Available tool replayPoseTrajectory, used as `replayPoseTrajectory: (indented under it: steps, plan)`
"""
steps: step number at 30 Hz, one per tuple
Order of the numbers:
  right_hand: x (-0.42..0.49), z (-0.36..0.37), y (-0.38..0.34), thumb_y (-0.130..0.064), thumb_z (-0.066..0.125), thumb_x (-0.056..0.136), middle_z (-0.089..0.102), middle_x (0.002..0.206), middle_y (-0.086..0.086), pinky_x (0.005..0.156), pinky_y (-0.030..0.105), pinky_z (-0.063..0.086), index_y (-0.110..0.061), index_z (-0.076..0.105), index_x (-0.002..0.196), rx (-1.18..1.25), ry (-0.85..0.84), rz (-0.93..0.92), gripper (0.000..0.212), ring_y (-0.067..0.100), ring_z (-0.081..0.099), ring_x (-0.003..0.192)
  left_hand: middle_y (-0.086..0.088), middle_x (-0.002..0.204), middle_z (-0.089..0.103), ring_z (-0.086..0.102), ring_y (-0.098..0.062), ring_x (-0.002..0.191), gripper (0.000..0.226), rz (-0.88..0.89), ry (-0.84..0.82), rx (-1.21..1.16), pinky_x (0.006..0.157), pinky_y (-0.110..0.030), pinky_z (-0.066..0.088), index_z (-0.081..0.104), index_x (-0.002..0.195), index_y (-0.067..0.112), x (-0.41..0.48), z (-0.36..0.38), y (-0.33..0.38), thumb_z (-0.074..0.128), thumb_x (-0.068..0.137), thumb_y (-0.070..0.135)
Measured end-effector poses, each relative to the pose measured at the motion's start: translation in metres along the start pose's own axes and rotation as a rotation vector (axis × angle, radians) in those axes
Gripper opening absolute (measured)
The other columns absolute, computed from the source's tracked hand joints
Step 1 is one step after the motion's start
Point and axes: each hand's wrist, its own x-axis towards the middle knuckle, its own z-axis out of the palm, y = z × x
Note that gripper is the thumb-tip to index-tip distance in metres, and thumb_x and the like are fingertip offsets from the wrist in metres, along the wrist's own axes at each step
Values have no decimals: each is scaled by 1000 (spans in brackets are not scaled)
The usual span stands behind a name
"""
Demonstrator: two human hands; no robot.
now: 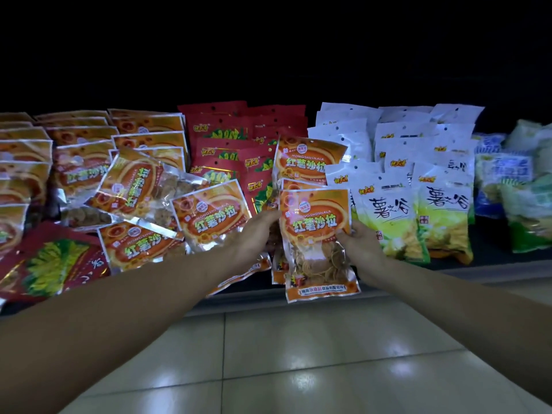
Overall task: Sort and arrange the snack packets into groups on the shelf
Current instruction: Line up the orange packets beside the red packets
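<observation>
**Orange packet held upright between both hands at the shelf front**

An orange packet (316,234) with a clear lower window stands upright at the front edge of the shelf (495,249), its bottom hanging past that edge over the floor (298,354). The right hand (363,245) grips its right edge, the thumb curled onto the front and the other fingers hidden behind. The left hand (254,234) meets the left edge, thumb at the rim and its fingers tucked out of sight behind the packet, holding it.

More packets of the same print (310,159) stand directly behind it, one rising above its top edge.

To the left, loose orange packets (209,216) lie tilted and overlapping, and further left others sit in neater rows (80,171). Red packets (227,138) are stacked at the middle back, partly behind the held one, and another red packet (56,264) lies flat at the front left. Just right of the right hand stand rows of white packets (397,186) with yellow-green bottoms. Blue-and-green packets (507,174), blurred, fill the far right.
</observation>
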Motion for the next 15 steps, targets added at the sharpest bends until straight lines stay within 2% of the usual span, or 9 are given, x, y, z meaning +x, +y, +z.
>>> replayPoseTrajectory:
  steps: [1,3,6,7,9,10,12,13,15]
  plan:
    - [0,3,0,-18,56,100,66,97,6,69,32,50,-13,62,112,-15,32,-7,15,23,61,88,0,87,77,73,-18,82,36,3,-40,-30,72,-29,57,64,112,19,-6,1,-1,47,101,48]
    - [-2,11,-2,-19,55,99,67,100,9,73,36,53,-12,62,110,-54,99,-12,15,26,62,88,4,75,72,68,-12,62,36,29,-77,48,60,-27,55,53,120,20,-11,3,-7,58,96,46]
    - [-8,23,-5,-22,57,98,66,99,12,70,35,51,-13,58,109,-61,133,0,13,27,62,84,-2,106,71,65,-5,67,52,74,-4,142,49,-18,51,45,129,15,-7,2,-17,76,87,21]
    - [-10,25,-7,-24,58,98,66,98,12,71,36,52,-15,58,106,-55,127,-7,12,28,63,84,-3,110,71,64,-3,65,50,94,11,160,50,-17,51,49,128,13,-7,0,-15,76,86,16]
    - [-15,27,-15,-27,59,97,66,96,11,71,39,54,-16,56,101,-40,101,-56,12,30,65,86,-4,105,71,63,-1,57,36,124,24,167,58,-23,54,58,121,9,-10,-8,-6,73,88,10]
    - [-18,27,-22,-29,60,96,66,95,9,68,38,54,-15,55,102,-31,75,-95,16,29,66,86,-4,104,72,66,-2,60,29,136,38,154,65,-27,56,62,117,8,-10,-15,-3,72,89,8]
    - [-24,30,-37,-34,61,96,64,100,8,59,31,52,-14,52,109,11,-14,-182,26,24,65,83,-5,106,73,71,-9,80,20,141,79,115,83,-34,59,66,109,8,-17,-32,7,71,89,6]
    - [-25,33,-44,-38,63,94,63,104,7,59,28,51,-15,49,113,44,-73,-216,33,23,65,84,-6,104,74,71,-11,83,18,140,100,86,85,-33,59,67,106,9,-19,-43,11,71,89,6]
    - [-28,43,-59,-45,69,87,60,114,4,71,29,51,-19,42,121,93,-206,-247,51,19,63,98,-9,100,74,69,-12,73,14,135,147,69,70,-27,57,67,104,7,-28,-65,22,71,90,9]
